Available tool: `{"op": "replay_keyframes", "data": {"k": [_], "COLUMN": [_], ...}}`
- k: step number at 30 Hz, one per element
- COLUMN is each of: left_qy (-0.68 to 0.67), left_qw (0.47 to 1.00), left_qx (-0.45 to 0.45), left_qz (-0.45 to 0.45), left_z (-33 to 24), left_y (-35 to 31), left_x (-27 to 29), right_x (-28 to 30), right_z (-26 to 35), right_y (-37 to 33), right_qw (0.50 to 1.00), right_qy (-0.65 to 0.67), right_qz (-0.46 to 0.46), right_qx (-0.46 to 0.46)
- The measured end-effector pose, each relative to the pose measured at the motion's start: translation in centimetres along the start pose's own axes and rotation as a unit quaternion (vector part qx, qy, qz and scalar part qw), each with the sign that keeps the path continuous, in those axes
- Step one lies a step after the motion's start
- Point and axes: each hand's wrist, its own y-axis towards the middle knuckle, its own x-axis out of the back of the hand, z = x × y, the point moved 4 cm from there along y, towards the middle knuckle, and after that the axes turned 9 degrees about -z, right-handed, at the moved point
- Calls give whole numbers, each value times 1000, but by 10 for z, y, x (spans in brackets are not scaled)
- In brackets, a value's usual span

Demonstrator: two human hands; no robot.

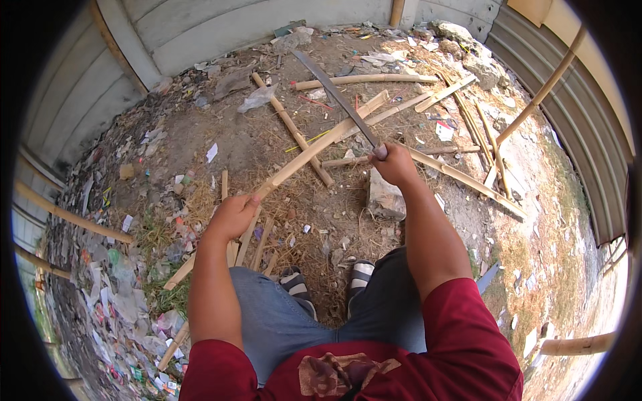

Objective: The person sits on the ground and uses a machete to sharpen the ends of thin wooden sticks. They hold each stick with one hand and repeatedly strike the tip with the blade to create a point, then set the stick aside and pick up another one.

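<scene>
My left hand (234,215) is closed on the near end of a split bamboo piece (319,144), which slants up and away to the right. A bamboo pole (291,128) lies crosswise beneath that piece. In my right hand (396,165) is the handle of a machete, gripped in a fist. The long dark blade of the machete (338,97) points to the far left and passes over the split bamboo in this view. Whether blade and bamboo touch, I cannot tell. Close below my right hand sits a grey stone block (386,197).
More bamboo lengths lie ahead and right, among them a pole (368,80) and a split strip (468,180). Litter (120,294) covers the ground on the left. A concrete wall (267,23) stands behind, corrugated sheeting (568,113) on the right. A saw-like blade (489,277) shows beside my right arm.
</scene>
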Motion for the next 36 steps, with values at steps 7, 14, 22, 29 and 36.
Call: {"op": "replay_keyframes", "data": {"k": [7,14,22,29,36], "left_qy": [-14,44,-6,-49,-42], "left_qw": [999,998,999,998,996], "left_qx": [31,11,-28,7,26], "left_qz": [15,-32,-40,-41,-70], "left_z": [1,-4,-12,9,18], "left_y": [6,-12,-3,5,7], "left_x": [-4,19,11,6,16], "right_x": [-16,-3,-5,25,49], "right_z": [59,27,-52,-32,12], "right_y": [-21,2,6,13,2], "right_qw": [993,996,961,974,970], "right_qy": [-48,-53,155,150,170], "right_qz": [79,40,-10,-80,-149], "right_qx": [70,66,-230,-151,-86]}}
